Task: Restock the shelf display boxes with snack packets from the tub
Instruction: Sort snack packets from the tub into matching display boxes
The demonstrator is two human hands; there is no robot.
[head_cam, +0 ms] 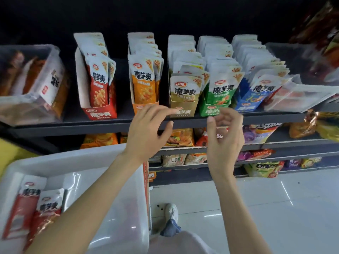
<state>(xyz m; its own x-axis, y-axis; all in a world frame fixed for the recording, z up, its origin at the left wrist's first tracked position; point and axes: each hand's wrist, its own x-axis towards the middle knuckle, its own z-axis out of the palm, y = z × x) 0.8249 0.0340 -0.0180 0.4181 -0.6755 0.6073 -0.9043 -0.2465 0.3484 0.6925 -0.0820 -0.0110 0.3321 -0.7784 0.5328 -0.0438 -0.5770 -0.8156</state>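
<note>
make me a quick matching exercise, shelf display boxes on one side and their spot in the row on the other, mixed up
Things:
1. red display box
2. blue display box
3. green display box
4. orange display box

Places:
a. second from the left
b. far left of the five
c. far right of the five
d. just right of the tan box

Pairs: 1-b, 2-c, 3-d, 4-a

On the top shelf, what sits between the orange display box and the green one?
One gold display box, packed with gold packets, stands between the orange display box and the green display box. The head view shows it; the left hand overlaps its front.
</note>
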